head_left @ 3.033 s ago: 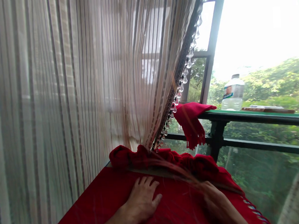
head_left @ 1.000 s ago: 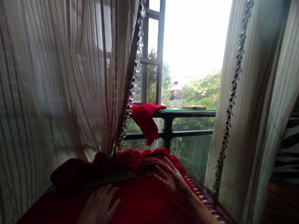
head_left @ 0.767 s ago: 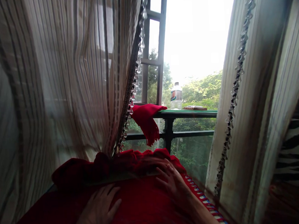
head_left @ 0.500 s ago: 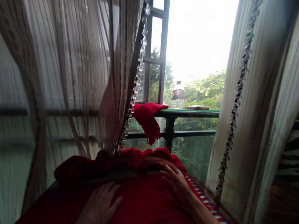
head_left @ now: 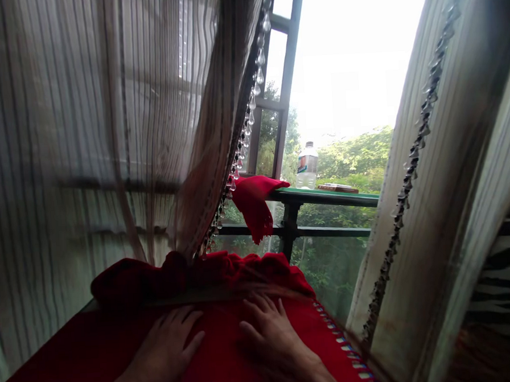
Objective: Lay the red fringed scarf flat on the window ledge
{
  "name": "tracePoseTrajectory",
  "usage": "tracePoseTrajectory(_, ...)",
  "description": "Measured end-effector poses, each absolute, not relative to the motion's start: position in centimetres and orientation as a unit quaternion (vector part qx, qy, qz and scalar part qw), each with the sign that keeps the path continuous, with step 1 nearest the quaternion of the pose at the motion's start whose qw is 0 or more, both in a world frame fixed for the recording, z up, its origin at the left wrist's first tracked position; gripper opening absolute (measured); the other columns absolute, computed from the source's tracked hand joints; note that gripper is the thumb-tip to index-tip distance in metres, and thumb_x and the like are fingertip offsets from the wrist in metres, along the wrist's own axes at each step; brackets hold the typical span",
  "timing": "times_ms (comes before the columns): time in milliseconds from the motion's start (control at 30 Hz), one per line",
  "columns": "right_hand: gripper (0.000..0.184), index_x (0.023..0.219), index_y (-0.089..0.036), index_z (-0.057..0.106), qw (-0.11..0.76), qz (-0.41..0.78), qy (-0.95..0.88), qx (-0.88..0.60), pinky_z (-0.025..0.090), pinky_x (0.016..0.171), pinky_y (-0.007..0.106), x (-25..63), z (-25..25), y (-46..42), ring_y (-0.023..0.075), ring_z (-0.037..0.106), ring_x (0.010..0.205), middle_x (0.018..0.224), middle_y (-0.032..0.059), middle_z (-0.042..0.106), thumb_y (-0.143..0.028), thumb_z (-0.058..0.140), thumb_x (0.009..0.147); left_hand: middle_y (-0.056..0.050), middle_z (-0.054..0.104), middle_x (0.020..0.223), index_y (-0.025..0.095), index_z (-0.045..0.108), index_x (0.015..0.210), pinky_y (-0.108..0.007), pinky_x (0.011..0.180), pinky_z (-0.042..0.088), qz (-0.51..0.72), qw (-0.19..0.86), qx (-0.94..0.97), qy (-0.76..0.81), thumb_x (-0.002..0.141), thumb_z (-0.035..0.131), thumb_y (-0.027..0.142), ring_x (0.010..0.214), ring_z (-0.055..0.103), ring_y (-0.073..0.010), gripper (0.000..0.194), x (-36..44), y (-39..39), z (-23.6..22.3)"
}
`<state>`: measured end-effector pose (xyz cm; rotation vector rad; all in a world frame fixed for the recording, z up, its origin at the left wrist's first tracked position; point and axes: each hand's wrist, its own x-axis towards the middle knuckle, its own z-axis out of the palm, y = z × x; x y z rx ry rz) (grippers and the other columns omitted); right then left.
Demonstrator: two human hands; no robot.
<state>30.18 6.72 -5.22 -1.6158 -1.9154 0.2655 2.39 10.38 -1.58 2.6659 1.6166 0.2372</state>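
L hand [head_left: 167, 346] & R hand [head_left: 274, 329] lie spread on flat red cloth [head_left: 223, 355] w/ bunched red fabric [head_left: 225, 268] beyond.

A red-covered tabletop [head_left: 221, 358], flat toward the viewer, with a red, white and blue trim [head_left: 351, 354] down its right edge. Bunched red cloth [head_left: 203, 276] lies in folds across the far end.

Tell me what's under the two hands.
Under the left hand and the right hand lies a flat red cloth. The patches directly beneath them are hidden, and whatever supports the cloth there is covered by it, so it cannot be seen.
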Motion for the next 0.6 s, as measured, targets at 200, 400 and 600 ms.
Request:
tracePoseTrajectory(200,0.065,0.151,-0.041,0.058,0.277,0.107,-0.729,-0.617,0.011,0.129,0.08,30.3,-6.6,7.3,0.046,0.039,0.158,0.167,0.0074,0.053,-0.059,0.069,0.09,-0.01,0.059,0.159,0.025,0.064,0.151,-0.05,0.127,0.038,0.101,0.006,0.855,0.509,0.104,0.049,0.044,0.148,0.053,-0.0317,0.054,2.0,11.3,-2.7)
tracePoseTrajectory(400,0.076,0.148,-0.031,0.064,0.39,0.133,-0.667,-0.621,0.034,0.131,0.059,34.1,-7.6,7.9,0.0431,0.049,0.152,0.156,0.0086,0.065,-0.047,0.084,0.076,-0.009,0.061,0.158,0.027,0.067,0.148,-0.052,0.125,0.039,0.123,0.002,0.857,0.5,0.102,0.048,0.047,0.146,0.056,-0.0317,0.054,1.5,12.0,-3.6)
tracePoseTrajectory(600,0.114,0.164,-0.021,0.039,0.535,0.086,-0.609,-0.579,0.035,0.131,0.058,34.2,-7.8,9.1,0.04,0.027,0.164,0.177,0.0175,0.033,-0.039,0.092,0.065,-0.009,0.061,0.157,0.028,0.067,0.148,-0.051,0.125,0.039,0.13,-0.009,0.858,0.497,0.103,0.047,0.049,0.145,0.056,-0.0305,0.053,1.4,12.8,-4.8)
